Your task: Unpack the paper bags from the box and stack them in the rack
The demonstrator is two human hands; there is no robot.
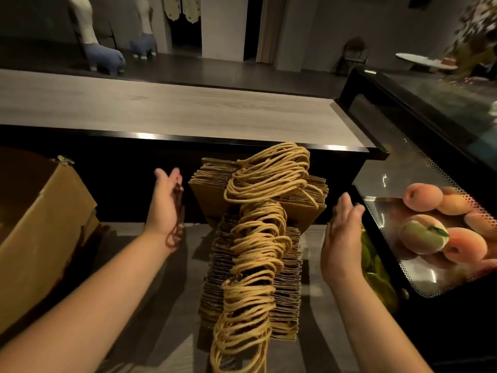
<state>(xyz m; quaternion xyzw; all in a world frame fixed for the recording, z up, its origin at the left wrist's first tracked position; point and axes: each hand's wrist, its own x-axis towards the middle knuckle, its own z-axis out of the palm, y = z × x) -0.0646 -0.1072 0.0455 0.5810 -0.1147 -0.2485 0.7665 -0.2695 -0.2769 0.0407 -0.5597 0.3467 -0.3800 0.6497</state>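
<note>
- the paper bags stand in a long row on the grey surface, folded flat, their rope handles piled loosely along the top.
- the far bundle sits skewed to the rest of the row, its corner jutting left.
- the left hand is released, fingers straight, palm turned toward the row and just clear of it; a dark bead bracelet hangs at the wrist.
- the right hand is likewise released and flat, palm facing the row from the other side, not touching it.
- the cardboard box stands at the left, well apart from the bags; what is inside cannot be seen.
- no rack can be made out for certain.
- risk, as i judge it: squeezing the row from both sides with flat palms could buckle the middle and spill bags.
- the tangled handles may snag one another, dragging neighbouring bags when one bundle is lifted.
- the skewed far bundle could slide off if pushed unevenly.
- the tray of peaches lies near the right hand; a wide elbow swing could knock it.
</note>
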